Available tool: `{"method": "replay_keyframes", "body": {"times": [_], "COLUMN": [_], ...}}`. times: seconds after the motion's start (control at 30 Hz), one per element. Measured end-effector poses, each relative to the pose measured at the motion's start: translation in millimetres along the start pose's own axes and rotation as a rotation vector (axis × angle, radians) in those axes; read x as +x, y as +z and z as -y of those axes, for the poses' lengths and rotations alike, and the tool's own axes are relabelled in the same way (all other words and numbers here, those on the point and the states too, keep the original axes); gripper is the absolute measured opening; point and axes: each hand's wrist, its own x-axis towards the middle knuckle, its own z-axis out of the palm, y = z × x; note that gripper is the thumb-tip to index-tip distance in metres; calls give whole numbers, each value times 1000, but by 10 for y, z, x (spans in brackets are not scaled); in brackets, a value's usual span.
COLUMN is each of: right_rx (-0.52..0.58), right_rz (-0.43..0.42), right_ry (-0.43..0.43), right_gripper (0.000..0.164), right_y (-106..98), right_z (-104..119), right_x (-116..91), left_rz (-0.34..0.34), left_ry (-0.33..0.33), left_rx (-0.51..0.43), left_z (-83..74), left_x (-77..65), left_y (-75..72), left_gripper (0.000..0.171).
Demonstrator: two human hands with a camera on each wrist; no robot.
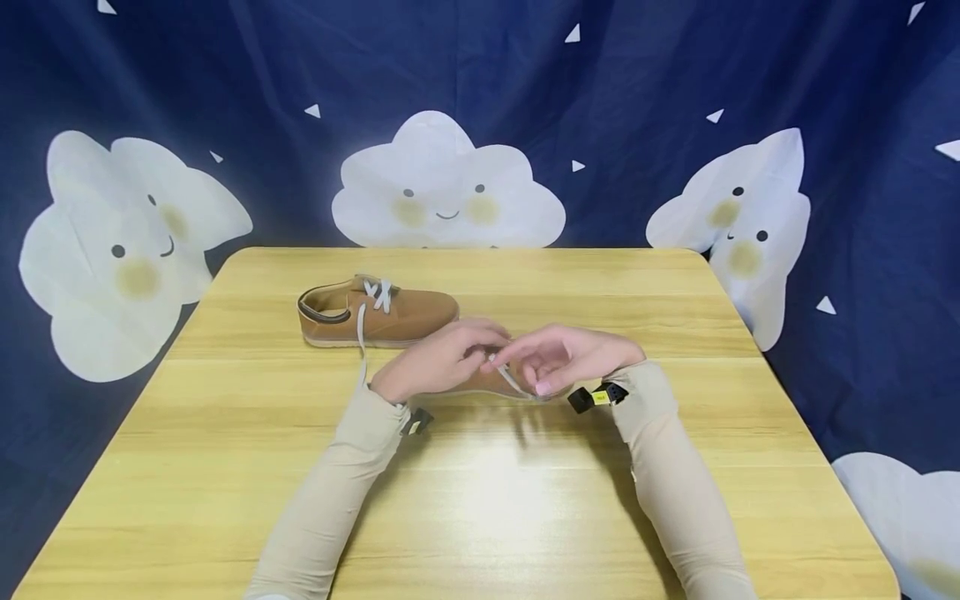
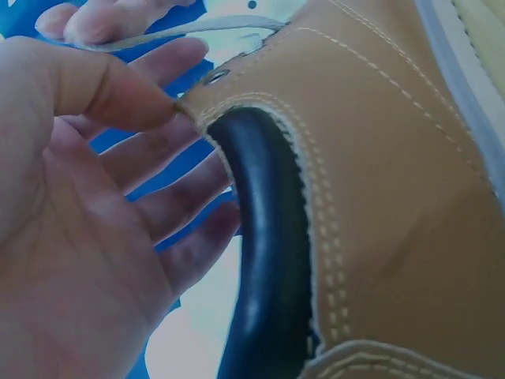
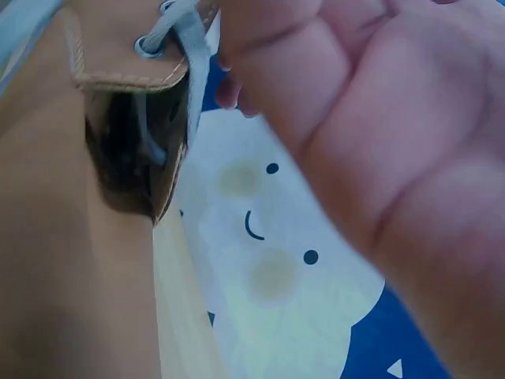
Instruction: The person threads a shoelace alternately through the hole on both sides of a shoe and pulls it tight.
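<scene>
A brown shoe (image 2: 394, 174) with a dark padded collar lies under both hands, its toe to the right in the head view. My left hand (image 1: 442, 358) pinches the front corner of its eyelet flap, thumb on one side, the other fingers (image 2: 185, 193) spread behind. A pale shoelace (image 2: 197, 26) stretches from the eyelets to the fingertips of my right hand (image 1: 577, 358). That hand reaches in with its index finger extended beside the left fingertips. In the right wrist view the lace (image 3: 193, 63) passes through eyelets above the dark tongue opening. Much of this shoe is hidden behind the hands.
A matching brown shoe (image 1: 412, 317) stands just behind, toe right, its white laces crossed and one end hanging over the side. The wooden table (image 1: 225, 467) has rounded back corners. Behind it hangs a dark blue curtain (image 1: 510, 67) with white clouds.
</scene>
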Motion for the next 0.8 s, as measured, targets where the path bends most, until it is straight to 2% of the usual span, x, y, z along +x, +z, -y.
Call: {"method": "replay_keyframes", "body": {"times": [0.07,0.13,0.3,0.37,0.47,0.57,0.7,0.8], "right_rx": [43,27,-45,-46,-72,-159,-258,-286], "right_rz": [-31,-107,-351,-416,-468,-503,-563,-593], "right_ry": [-44,-53,19,39,29,16,34,61], "right_gripper": [51,46,31,24,18,17,23,31], "right_y": [-10,-10,17,24,26,21,14,12], "right_z": [8,33,69,51,6,-37,-61,-78], "right_x": [-6,-12,25,67,138,187,217,234], "left_rz": [14,27,60,68,65,45,19,15], "left_ry": [-7,-23,-52,-51,-60,-72,-89,-91], "left_rx": [-33,-69,-178,-232,-306,-375,-490,-594], "left_z": [1,2,13,22,40,44,33,19], "left_x": [-5,-8,-10,-18,-25,-22,-5,-5], "left_y": [-4,-4,16,15,9,-4,-19,-37], "left_gripper": [33,30,29,32,33,32,27,29]}}
